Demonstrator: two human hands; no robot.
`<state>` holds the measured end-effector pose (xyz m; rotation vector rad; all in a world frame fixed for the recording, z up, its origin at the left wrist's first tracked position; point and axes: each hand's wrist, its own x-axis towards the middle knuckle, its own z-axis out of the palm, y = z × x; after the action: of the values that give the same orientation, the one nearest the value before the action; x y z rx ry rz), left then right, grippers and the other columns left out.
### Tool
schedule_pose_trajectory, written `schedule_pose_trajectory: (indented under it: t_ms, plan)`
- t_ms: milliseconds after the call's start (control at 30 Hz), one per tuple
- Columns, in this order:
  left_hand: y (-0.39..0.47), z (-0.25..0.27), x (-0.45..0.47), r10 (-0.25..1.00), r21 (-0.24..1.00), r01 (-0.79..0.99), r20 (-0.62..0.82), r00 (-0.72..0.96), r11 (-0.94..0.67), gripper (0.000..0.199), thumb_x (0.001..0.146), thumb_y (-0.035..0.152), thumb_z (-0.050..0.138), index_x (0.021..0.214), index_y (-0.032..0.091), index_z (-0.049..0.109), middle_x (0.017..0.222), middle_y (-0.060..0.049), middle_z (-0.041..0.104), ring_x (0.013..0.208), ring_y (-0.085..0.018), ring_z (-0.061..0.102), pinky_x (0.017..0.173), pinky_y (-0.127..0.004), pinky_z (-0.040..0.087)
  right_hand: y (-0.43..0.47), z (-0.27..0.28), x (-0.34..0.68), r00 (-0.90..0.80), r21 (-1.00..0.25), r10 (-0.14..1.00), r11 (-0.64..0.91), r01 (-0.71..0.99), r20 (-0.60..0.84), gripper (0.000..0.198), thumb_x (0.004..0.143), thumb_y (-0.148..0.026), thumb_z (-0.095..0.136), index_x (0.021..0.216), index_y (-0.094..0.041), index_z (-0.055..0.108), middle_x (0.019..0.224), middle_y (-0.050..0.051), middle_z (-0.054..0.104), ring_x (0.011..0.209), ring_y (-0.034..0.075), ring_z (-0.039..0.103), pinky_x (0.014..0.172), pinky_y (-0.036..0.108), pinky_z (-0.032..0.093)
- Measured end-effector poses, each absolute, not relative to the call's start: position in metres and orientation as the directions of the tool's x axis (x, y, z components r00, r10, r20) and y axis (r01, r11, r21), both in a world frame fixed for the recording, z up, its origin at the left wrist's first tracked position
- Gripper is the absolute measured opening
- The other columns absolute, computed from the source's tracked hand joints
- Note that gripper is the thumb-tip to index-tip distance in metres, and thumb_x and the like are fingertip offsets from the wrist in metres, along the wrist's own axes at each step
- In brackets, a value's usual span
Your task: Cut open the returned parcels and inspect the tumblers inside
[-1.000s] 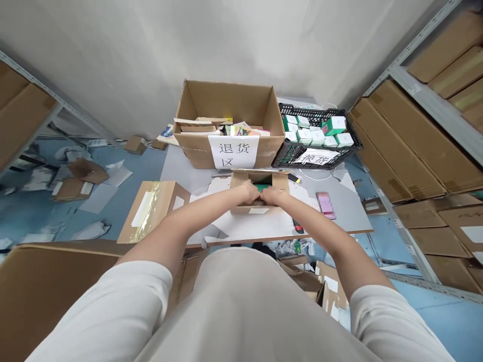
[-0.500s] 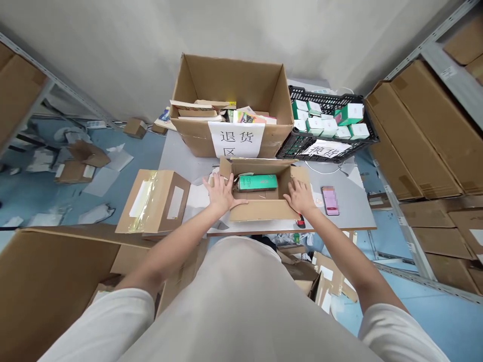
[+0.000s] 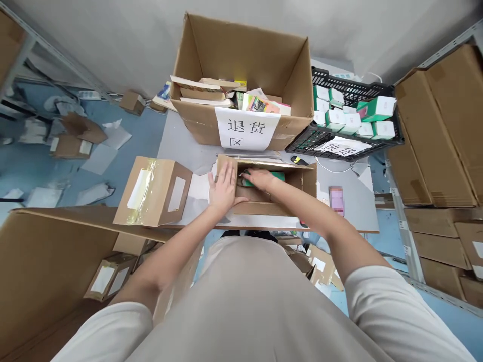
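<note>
An open cardboard box [image 3: 260, 207] stands on the table in front of me. My left hand [image 3: 223, 187] lies flat on its left flap, fingers stretched out. Inside the box lies a green box [image 3: 279, 176], mostly covered by my right hand [image 3: 259, 179]. That hand reaches in from the right, its fingers closed over the left part of the green box. The undersides of its fingers are hidden.
A large carton [image 3: 241, 40] with books and a paper sign stands behind. Right of it, a black crate [image 3: 320, 143] holds several green-white boxes. A taped carton [image 3: 151, 193] stands left, a phone [image 3: 336, 200] right. A big open carton [image 3: 49, 261] is at lower left.
My right hand has left the right flap and reached leftward into the box, onto the green box. The left hand stays on the left flap. The view has shifted slightly.
</note>
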<state>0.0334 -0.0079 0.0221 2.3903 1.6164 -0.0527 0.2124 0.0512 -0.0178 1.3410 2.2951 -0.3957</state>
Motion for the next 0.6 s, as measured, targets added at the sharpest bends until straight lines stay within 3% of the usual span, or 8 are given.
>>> schedule_pose_trajectory:
  t_ms: [100,200,333,500,600]
  plan:
    - [-0.005,0.023,0.039,0.876,0.165,0.910,-0.253,0.411,-0.380,0.108,0.076,0.078,0.046,0.153,0.009,0.016,0.159,-0.021,0.017,0.148,-0.041,-0.001,0.110,-0.067,-0.014,0.060,-0.037,0.194,-0.511,0.016,0.681,0.608,0.794,-0.525,0.049,0.090,-0.014,0.045,0.139,-0.022,0.047,0.138,0.018,0.051,0.119,0.031,0.051,0.090,0.043,0.044]
    - [-0.004,0.019,0.045,0.869,0.141,0.926,-0.320,0.377,-0.350,0.124,0.064,0.082,0.054,0.152,0.003,0.015,0.158,-0.026,0.011,0.147,-0.044,-0.003,0.110,-0.069,-0.013,0.062,-0.054,0.192,-0.528,0.027,0.675,0.629,0.777,-0.515,0.050,0.091,-0.012,0.038,0.140,-0.019,0.045,0.137,0.021,0.049,0.116,0.033,0.051,0.090,0.048,0.041]
    - [-0.007,0.008,0.052,0.891,0.118,0.942,-0.306,0.334,-0.313,0.133,0.057,0.081,0.062,0.153,0.003,0.013,0.159,-0.026,0.009,0.147,-0.044,-0.008,0.111,-0.069,-0.008,0.062,-0.066,0.194,-0.644,-0.013,0.613,0.720,0.694,-0.458,0.046,0.087,-0.016,0.048,0.132,-0.018,0.053,0.135,0.017,0.051,0.123,0.031,0.045,0.103,0.049,0.030]
    - [-0.011,-0.003,0.053,0.906,0.124,0.952,-0.293,0.305,-0.280,0.138,0.052,0.078,0.067,0.153,0.004,0.010,0.159,-0.025,0.009,0.146,-0.045,-0.012,0.110,-0.072,-0.006,0.060,-0.077,0.196,-0.522,0.024,0.668,0.627,0.778,-0.530,0.041,0.086,-0.016,0.047,0.126,-0.021,0.059,0.136,0.021,0.048,0.114,0.036,0.049,0.087,0.054,0.042]
    - [-0.011,-0.004,0.055,0.911,0.137,0.956,-0.292,0.290,-0.260,0.138,0.054,0.077,0.067,0.153,0.003,0.007,0.159,-0.026,0.008,0.145,-0.046,-0.012,0.109,-0.073,-0.006,0.058,-0.076,0.198,-0.486,0.012,0.675,0.591,0.807,-0.556,0.037,0.087,-0.014,0.047,0.119,-0.021,0.064,0.133,0.022,0.050,0.114,0.037,0.050,0.086,0.058,0.042]
